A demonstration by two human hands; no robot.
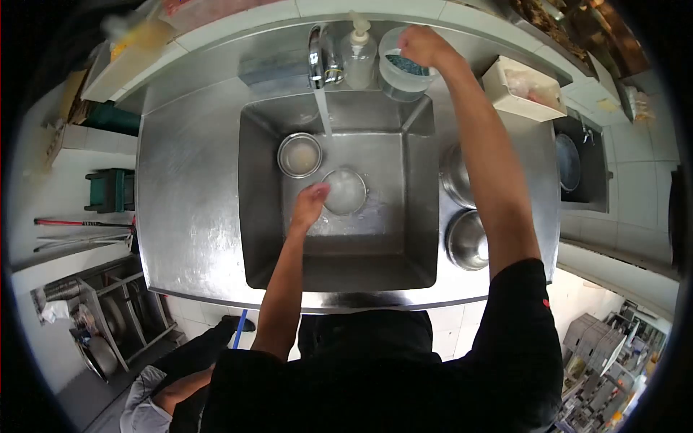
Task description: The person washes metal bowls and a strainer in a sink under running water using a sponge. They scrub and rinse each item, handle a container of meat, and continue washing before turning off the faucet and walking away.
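Note:
My left hand [312, 204] is in the sink [249, 216], its fingers closed on the left rim of a round metal bowl [346, 192] that looks wet inside. A second metal bowl [300, 156] with cloudy liquid stands behind it to the left. Water [323, 112] runs from the faucet [316, 61] into the sink. Beyond the sink's back right corner, my right hand [422, 47] is at the top of a translucent plastic tub [402, 88]. Its fingers are curled; whatever they hold, if anything, is hidden. A dark green scouring pad [408, 66] shows in the tub.
A pump bottle [359, 58] stands between faucet and tub. Two metal bowls, one of them [468, 239] nearer me, sit right of the sink, partly under my right arm. A cream bin [523, 88] is at the back right. Another person's arm [184, 390] shows at lower left.

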